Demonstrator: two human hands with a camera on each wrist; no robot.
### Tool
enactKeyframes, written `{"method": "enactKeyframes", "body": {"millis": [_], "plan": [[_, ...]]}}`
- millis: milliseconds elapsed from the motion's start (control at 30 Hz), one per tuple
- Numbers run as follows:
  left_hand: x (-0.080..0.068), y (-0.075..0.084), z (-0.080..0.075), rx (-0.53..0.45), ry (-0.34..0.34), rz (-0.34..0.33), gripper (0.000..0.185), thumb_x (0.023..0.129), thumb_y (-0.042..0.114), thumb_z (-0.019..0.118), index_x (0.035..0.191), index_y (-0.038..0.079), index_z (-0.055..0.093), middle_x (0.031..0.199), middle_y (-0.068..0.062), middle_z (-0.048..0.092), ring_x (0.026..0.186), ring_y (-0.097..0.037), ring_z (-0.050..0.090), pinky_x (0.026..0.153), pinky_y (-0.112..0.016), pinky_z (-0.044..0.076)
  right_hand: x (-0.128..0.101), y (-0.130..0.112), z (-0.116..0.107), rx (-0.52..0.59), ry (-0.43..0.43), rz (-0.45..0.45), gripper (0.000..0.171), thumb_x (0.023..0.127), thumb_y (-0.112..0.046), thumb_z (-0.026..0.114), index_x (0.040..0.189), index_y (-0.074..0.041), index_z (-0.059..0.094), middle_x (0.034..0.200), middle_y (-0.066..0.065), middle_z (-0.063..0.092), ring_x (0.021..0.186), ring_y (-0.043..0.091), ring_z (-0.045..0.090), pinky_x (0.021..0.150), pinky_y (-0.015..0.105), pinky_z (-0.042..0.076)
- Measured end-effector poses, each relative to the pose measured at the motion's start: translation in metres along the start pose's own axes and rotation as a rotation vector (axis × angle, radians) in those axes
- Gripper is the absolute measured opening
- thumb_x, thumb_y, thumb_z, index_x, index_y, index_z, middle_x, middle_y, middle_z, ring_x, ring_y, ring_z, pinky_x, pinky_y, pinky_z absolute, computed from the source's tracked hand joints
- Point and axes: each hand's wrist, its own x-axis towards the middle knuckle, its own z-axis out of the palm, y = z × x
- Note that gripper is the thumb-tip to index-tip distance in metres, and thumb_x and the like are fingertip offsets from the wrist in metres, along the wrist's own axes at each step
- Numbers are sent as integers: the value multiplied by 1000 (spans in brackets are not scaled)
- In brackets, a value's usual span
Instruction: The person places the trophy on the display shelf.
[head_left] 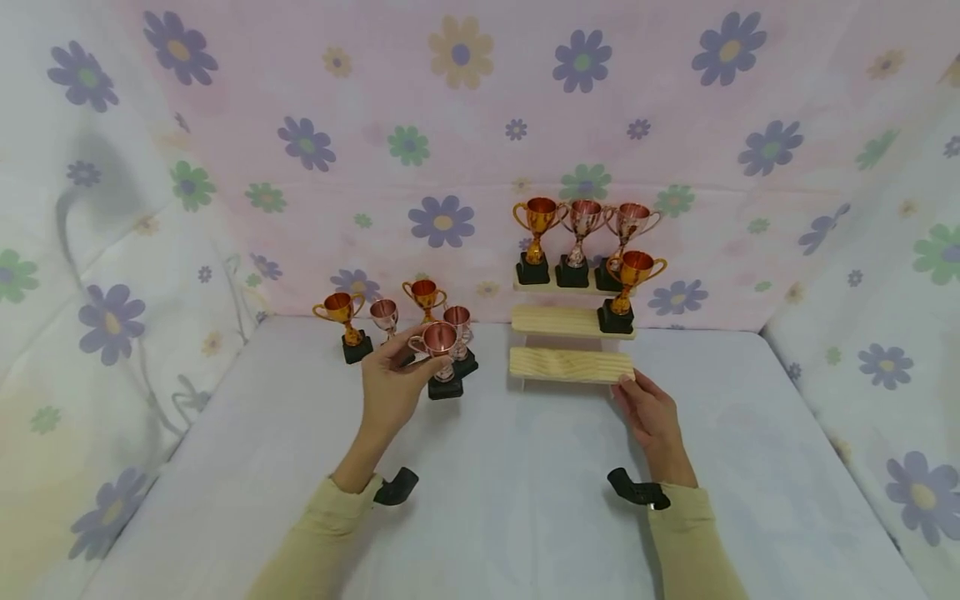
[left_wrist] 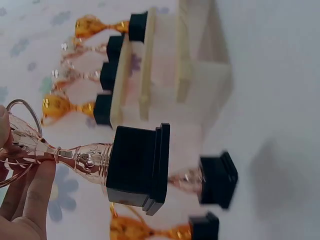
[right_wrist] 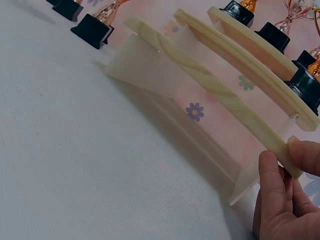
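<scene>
L hand (head_left: 390, 383) pinches 1 shiny copper trophy (head_left: 440, 354) by its cup, black square base just above the table; 4 more behind it. R hand (head_left: 652, 412) pinches the 3-step pine shelf (head_left: 572, 365)'s lowest plank; 4 trophies above.

The rose-copper trophy (head_left: 441, 350) is a small two-handled cup on a slim stem with a stepped black square base. It stands upright at the front of a cluster of four other little trophies on the bench, gripped at the bowl. The stepped wooden shelf (head_left: 572, 365) (three pale pine boards on white side panels) stands just to its right, held at the lowest board's right end.
</scene>
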Motion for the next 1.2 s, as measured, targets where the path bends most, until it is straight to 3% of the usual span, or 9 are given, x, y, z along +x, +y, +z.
{"method": "enactKeyframes", "body": {"millis": [400,667,933,1067,1200], "plan": [[30,33,93,-140,-139,121,47,82,-3,82,126,-3,68,111,-20,69,93,-16,68,82,-32,63,0,1,-1,-20,0,6,62,103,-12,60,159,-9,34,141,3,51,104,3,64,97,17,52],[61,29,144,-155,-152,103,45,84,6,83,126,-1,68,109,-19,69,98,-29,71,85,-33,62,2,2,-2,-8,8,11,60,103,-13,60,158,-10,36,139,2,52,107,5,64,97,17,53],[93,12,173,-92,-173,94,44,85,13,84,125,3,70,98,-17,73,86,-28,71,72,-27,61,0,2,-3,-41,-13,8,60,105,-13,57,159,-8,32,145,5,48,109,5,62,100,18,51],[100,0,179,-58,-225,60,46,85,17,84,128,4,69,101,-14,72,88,-25,71,70,-24,61,1,2,-3,-43,-28,-8,59,105,-12,55,159,-6,31,144,6,47,105,4,63,100,18,51],[103,-14,179,-45,-206,35,45,86,15,84,126,3,70,104,-15,73,90,-28,72,73,-26,61,2,4,-2,-47,-33,-25,59,105,-10,55,159,-3,31,141,7,49,100,2,65,98,18,52]]}}
